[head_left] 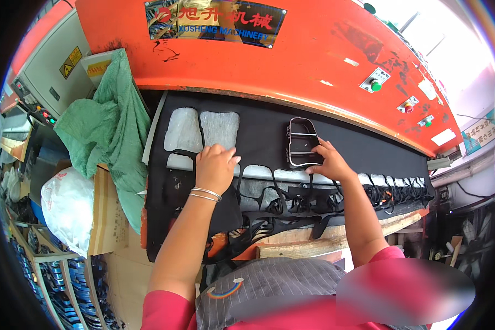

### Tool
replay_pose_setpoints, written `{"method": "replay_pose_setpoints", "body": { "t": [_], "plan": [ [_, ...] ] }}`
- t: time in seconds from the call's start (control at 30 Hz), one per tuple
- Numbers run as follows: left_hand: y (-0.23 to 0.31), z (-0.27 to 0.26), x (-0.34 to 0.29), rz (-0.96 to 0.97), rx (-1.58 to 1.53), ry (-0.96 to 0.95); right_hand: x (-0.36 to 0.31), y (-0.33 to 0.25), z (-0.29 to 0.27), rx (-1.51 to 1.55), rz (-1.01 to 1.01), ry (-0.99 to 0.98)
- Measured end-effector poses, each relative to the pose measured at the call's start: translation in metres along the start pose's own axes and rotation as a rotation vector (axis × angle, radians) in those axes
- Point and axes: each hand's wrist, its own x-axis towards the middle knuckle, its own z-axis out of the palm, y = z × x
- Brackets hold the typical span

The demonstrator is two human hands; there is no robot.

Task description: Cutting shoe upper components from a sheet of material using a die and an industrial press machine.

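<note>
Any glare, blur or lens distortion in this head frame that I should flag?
Head view: fisheye bends the orange machine housing into an arc, with black vignette at the corners; the window area at upper right is blown out; a smeared blurred patch sits at lower right; both hands, left hand and right hand, stay sharp on the black fabric sheet.

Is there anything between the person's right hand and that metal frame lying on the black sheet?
Nothing visible. The right hand already has its fingertips on the lower edge of the metal frame, which lies flat on the black sheet. The left hand rests apart, by the pale cut-out openings.
</note>
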Motion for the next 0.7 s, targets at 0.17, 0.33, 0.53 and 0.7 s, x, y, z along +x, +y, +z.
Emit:
{"method": "replay_pose_setpoints", "body": {
  "t": [0.17, 0.33, 0.53, 0.7],
  "plan": [
    [-0.006, 0.021, -0.011, 0.014, 0.078, 0.122, 0.02, -0.068, 0.032, 0.338, -0.025, 0.251],
    [-0.005, 0.02, -0.008, -0.027, 0.044, 0.114, 0.052, -0.098, 0.053, 0.206, -0.144, 0.303],
    [-0.004, 0.018, -0.009, -0.019, 0.013, 0.11, 0.057, -0.096, 0.06, 0.127, -0.192, 0.351],
    [-0.004, 0.016, -0.008, -0.029, 0.03, 0.093, 0.056, -0.095, 0.063, 0.125, -0.232, 0.393]
  ]
}}
